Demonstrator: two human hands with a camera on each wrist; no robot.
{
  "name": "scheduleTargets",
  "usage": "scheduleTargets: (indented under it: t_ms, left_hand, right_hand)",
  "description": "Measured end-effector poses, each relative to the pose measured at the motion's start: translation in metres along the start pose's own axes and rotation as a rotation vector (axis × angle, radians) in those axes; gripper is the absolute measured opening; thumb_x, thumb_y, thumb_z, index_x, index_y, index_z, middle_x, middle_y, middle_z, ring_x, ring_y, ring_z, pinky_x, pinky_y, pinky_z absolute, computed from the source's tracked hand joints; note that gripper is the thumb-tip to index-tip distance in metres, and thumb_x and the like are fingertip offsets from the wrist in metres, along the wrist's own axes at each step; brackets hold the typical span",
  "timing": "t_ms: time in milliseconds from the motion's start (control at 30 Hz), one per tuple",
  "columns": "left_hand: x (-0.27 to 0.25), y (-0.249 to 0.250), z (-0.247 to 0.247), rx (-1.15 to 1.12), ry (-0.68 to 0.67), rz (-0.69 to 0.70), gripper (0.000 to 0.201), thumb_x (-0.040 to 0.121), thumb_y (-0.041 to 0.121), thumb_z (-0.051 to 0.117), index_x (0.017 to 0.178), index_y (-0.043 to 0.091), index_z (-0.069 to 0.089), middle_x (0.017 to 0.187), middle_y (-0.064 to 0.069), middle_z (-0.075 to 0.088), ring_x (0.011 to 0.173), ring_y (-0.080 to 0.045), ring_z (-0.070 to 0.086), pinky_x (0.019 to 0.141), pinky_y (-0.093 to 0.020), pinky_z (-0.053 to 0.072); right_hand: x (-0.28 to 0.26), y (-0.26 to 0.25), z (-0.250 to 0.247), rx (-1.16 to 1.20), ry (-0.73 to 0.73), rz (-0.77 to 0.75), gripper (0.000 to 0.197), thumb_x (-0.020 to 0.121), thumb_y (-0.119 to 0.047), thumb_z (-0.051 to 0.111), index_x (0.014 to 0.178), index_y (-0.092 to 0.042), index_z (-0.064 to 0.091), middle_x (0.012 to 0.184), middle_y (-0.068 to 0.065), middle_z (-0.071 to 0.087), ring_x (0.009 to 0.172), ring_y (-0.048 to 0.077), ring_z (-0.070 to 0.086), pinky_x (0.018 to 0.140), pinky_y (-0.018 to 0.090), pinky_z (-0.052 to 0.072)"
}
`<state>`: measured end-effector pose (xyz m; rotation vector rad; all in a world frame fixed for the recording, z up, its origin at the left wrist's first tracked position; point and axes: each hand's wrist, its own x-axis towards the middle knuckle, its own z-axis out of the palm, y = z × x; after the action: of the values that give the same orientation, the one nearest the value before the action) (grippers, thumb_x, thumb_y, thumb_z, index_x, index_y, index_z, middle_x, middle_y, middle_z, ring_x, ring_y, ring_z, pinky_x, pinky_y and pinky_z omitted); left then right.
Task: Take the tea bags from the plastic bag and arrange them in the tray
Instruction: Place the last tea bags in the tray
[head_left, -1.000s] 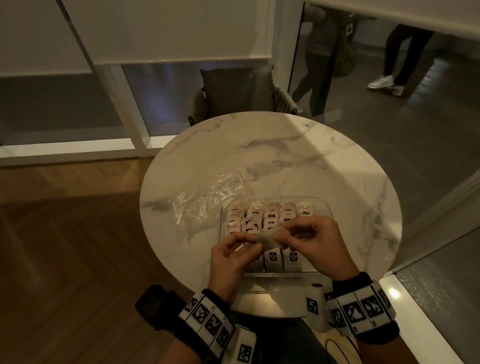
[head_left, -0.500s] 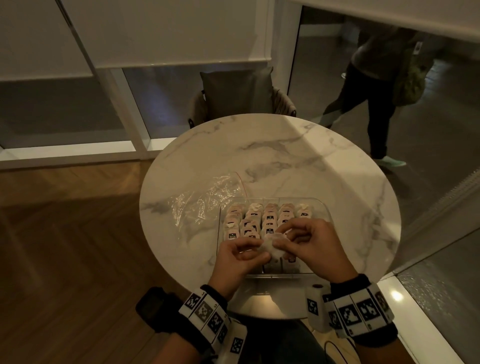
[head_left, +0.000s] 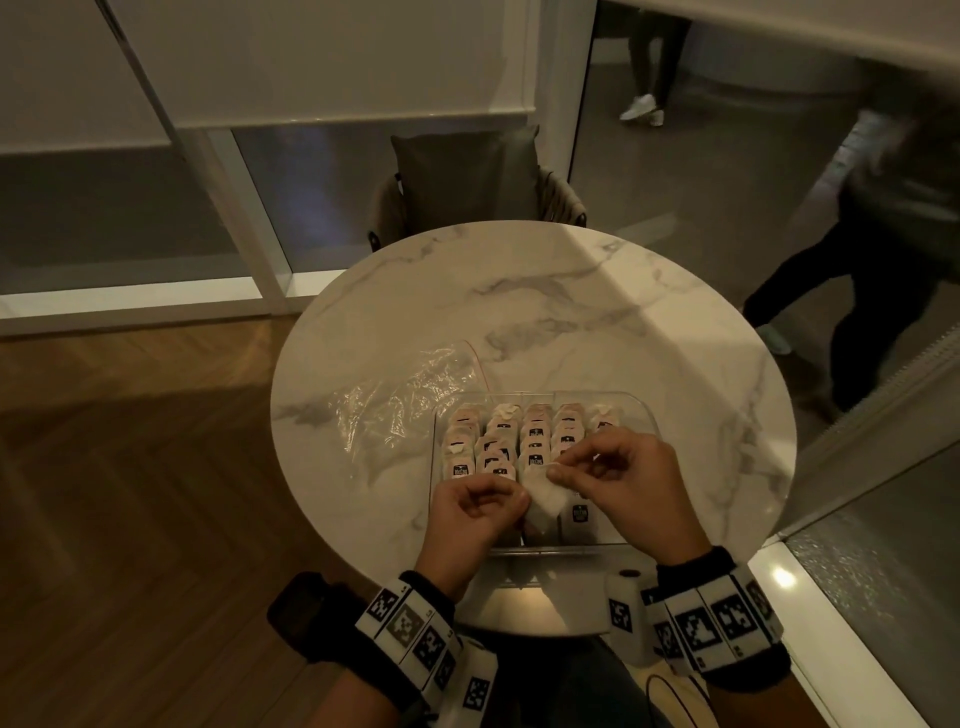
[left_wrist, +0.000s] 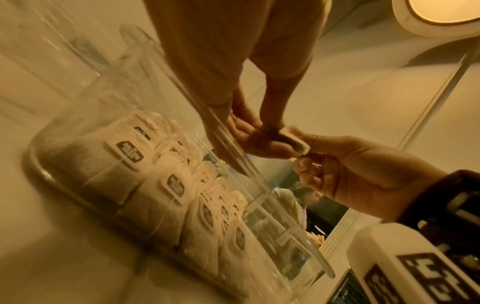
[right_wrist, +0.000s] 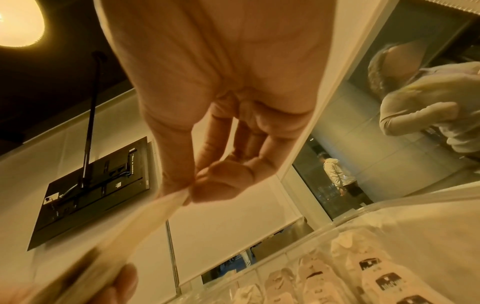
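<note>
A clear plastic tray (head_left: 644, 415) sits on the near half of the round marble table (head_left: 571, 291), holding several rows of tea bags (head_left: 535, 431) with dark-labelled tags. Both hands hover over its near end and share one white tea bag (head_left: 548, 498). My left hand (head_left: 480, 501) pinches its left edge; my right hand (head_left: 574, 467) pinches its upper right edge between thumb and forefinger. In the left wrist view the tea bag (left_wrist: 296, 142) spans both hands above the tray (left_wrist: 233, 148). The right wrist view shows my right hand (right_wrist: 192, 188) pinching paper. The crumpled clear plastic bag (head_left: 395, 405) lies flat left of the tray.
A dark cushioned chair (head_left: 467, 182) stands at the table's far side. Glass partitions run along the right, with a person (head_left: 872, 260) walking behind them. Wooden floor lies to the left. A white marker block (head_left: 626, 613) hangs by my right wrist at the table's near edge.
Both hands have stayed over the tray's near end, working the same tea bag between them. The person behind the glass has walked to the right.
</note>
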<state>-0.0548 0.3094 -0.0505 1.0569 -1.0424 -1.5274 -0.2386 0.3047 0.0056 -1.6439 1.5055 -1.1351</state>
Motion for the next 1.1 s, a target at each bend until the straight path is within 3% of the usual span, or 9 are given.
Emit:
scheduleTargets:
  t_ms: [100, 167, 267, 367, 533, 700, 867, 1000, 1100]
  left_hand:
    - [0.0, 0.001, 0.003, -0.02, 0.008, 0.008, 0.018, 0.076, 0.011, 0.074, 0.088, -0.003, 0.072, 0.078, -0.018, 0.073, 0.069, -0.028, 0.071, 0.07, -0.033, 0.061]
    - [0.001, 0.002, 0.003, -0.03, 0.01, -0.003, 0.027, 0.073, 0.016, 0.076, 0.092, -0.003, 0.072, 0.081, -0.017, 0.072, 0.076, -0.034, 0.071, 0.074, -0.035, 0.061]
    - [0.001, -0.001, 0.0, -0.013, 0.014, -0.014, 0.026, 0.073, 0.015, 0.081, 0.094, 0.002, 0.073, 0.086, -0.02, 0.069, 0.086, -0.042, 0.068, 0.085, -0.045, 0.059]
    - [0.002, -0.001, -0.002, 0.017, 0.0, -0.026, 0.018, 0.076, 0.003, 0.079, 0.093, 0.002, 0.072, 0.081, -0.009, 0.067, 0.082, -0.031, 0.066, 0.086, -0.042, 0.058]
    - [0.001, 0.003, -0.002, 0.031, -0.016, -0.028, 0.011, 0.083, 0.0, 0.073, 0.092, -0.005, 0.068, 0.077, -0.005, 0.068, 0.075, -0.019, 0.065, 0.08, -0.032, 0.057]
    - [-0.001, 0.008, -0.002, -0.039, -0.012, -0.066, 0.015, 0.089, 0.006, 0.067, 0.093, -0.008, 0.066, 0.082, -0.013, 0.066, 0.073, -0.021, 0.063, 0.084, -0.037, 0.056]
    - [-0.012, 0.026, -0.011, -0.018, 0.022, -0.074, 0.025, 0.085, 0.017, 0.067, 0.097, -0.005, 0.068, 0.09, -0.015, 0.07, 0.086, -0.028, 0.07, 0.082, -0.032, 0.057]
    - [0.005, 0.061, -0.046, 0.198, 0.119, 0.076, 0.007, 0.087, 0.005, 0.067, 0.092, 0.004, 0.072, 0.091, -0.008, 0.074, 0.091, -0.021, 0.07, 0.087, -0.031, 0.056]
    - [0.035, 0.08, -0.088, 0.592, 0.276, 0.11, 0.037, 0.085, -0.013, 0.056, 0.078, 0.019, 0.074, 0.102, 0.0, 0.069, 0.106, -0.014, 0.062, 0.103, -0.035, 0.045]
  right_hand:
    - [0.007, -0.005, -0.014, -0.074, -0.052, -0.047, 0.014, 0.068, -0.014, 0.087, 0.07, -0.022, 0.076, 0.067, -0.008, 0.069, 0.063, 0.01, 0.062, 0.059, 0.018, 0.051]
    - [0.015, -0.006, -0.028, -0.187, -0.08, -0.103, 0.012, 0.069, -0.015, 0.087, 0.072, -0.021, 0.077, 0.07, -0.01, 0.07, 0.065, 0.009, 0.062, 0.057, 0.011, 0.046]
    - [0.029, 0.0, -0.053, -0.41, -0.158, -0.116, 0.014, 0.071, -0.025, 0.086, 0.072, -0.031, 0.074, 0.072, -0.013, 0.07, 0.065, 0.006, 0.061, 0.061, 0.018, 0.049]
    - [0.04, 0.001, -0.068, -0.72, -0.308, -0.072, 0.014, 0.075, -0.032, 0.082, 0.072, -0.036, 0.07, 0.076, -0.015, 0.069, 0.068, 0.004, 0.058, 0.068, 0.029, 0.052]
    - [0.048, 0.006, -0.065, -1.079, -0.6, 0.016, 0.007, 0.08, -0.031, 0.076, 0.086, -0.028, 0.073, 0.081, -0.013, 0.058, 0.077, 0.007, 0.054, 0.067, 0.022, 0.039]
    - [0.063, 0.015, -0.054, -1.104, -0.641, 0.034, 0.013, 0.086, -0.033, 0.071, 0.098, -0.029, 0.071, 0.097, -0.007, 0.064, 0.09, 0.012, 0.059, 0.073, 0.024, 0.045]
    - [0.068, 0.013, -0.059, -1.041, -0.552, 0.007, 0.019, 0.091, -0.03, 0.065, 0.111, -0.029, 0.066, 0.102, -0.009, 0.058, 0.085, 0.007, 0.048, 0.073, 0.021, 0.036]
    - [0.06, 0.018, -0.064, -1.004, -0.533, 0.036, 0.019, 0.09, -0.029, 0.067, 0.109, -0.031, 0.065, 0.104, -0.01, 0.056, 0.083, 0.005, 0.044, 0.072, 0.02, 0.034]
    - [0.051, 0.022, -0.066, -0.951, -0.542, 0.072, 0.02, 0.088, -0.03, 0.07, 0.107, -0.032, 0.065, 0.102, -0.012, 0.055, 0.084, 0.004, 0.045, 0.072, 0.019, 0.035]
